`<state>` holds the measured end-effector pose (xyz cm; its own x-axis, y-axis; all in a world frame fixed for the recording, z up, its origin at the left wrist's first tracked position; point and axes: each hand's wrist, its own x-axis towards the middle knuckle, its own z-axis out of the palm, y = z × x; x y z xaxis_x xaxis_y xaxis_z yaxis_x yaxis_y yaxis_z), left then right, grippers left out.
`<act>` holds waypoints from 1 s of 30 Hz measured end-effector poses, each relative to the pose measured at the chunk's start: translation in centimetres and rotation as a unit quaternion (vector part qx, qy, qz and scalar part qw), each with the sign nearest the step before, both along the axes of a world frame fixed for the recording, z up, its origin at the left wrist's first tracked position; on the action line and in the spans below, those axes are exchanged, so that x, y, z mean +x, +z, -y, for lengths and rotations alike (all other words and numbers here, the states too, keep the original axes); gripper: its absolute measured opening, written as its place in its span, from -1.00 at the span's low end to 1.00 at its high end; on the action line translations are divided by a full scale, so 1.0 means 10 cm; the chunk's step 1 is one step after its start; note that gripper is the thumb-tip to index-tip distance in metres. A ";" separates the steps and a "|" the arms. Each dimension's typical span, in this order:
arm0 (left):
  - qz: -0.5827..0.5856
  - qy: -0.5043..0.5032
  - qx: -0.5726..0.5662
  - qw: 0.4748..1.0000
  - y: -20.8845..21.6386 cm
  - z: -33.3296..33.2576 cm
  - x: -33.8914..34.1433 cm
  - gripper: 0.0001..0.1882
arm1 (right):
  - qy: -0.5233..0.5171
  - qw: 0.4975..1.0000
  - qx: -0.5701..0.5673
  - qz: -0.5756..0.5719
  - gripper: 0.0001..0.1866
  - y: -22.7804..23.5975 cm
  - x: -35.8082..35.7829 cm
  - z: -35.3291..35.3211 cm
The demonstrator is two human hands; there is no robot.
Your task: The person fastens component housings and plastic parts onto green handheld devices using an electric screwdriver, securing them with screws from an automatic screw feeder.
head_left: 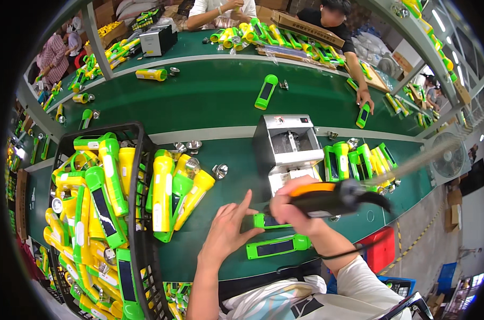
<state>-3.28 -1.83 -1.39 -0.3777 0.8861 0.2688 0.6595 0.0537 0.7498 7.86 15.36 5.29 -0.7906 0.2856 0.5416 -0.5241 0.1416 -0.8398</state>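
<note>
My right hand (pixel 289 207) is wrapped round a black and orange electric screwdriver (pixel 322 201), which lies slanted with a dark cable trailing from its rear. Beneath it, partly hidden, is a green solar flashlight (pixel 270 221) on the green bench. My left hand (pixel 227 233) has its thumb and fingers spread at that flashlight's left end; whether it touches is unclear. Closer to me lies a second green solar flashlight (pixel 276 247), panel up. A silver screw feeder machine (pixel 290 144) stands just beyond my hands.
At left, a black basket (pixel 140 133) brims with yellow and green flashlights. More flashlights (pixel 170 197) lean beside it, near loose reflector heads (pixel 219 170). Another row (pixel 359 161) lies right of the machine. Across the conveyor (pixel 210 96), a co-worker's hand (pixel 365 100) reaches a green flashlight.
</note>
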 end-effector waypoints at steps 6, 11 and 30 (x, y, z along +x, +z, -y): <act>-0.030 -0.013 0.001 0.999 -0.01 0.02 0.01 -0.13 | -0.121 0.983 -0.092 -0.100 -0.63 0.46 0.36 -0.36; -0.022 -0.009 -0.023 0.999 0.01 -0.13 0.12 -0.26 | -0.179 0.976 -0.058 -0.111 -0.66 0.35 0.31 -0.53; -0.056 -0.006 -0.016 0.998 -0.06 -0.19 0.12 -0.34 | -0.189 0.961 -0.142 0.146 -0.82 0.58 -0.26 -0.66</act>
<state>-2.06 0.04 -1.97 -0.3368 0.8988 0.2806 0.7392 0.0679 0.6700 5.25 21.96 11.06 -0.7074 0.6859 0.1705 -0.2164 0.0195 -0.9761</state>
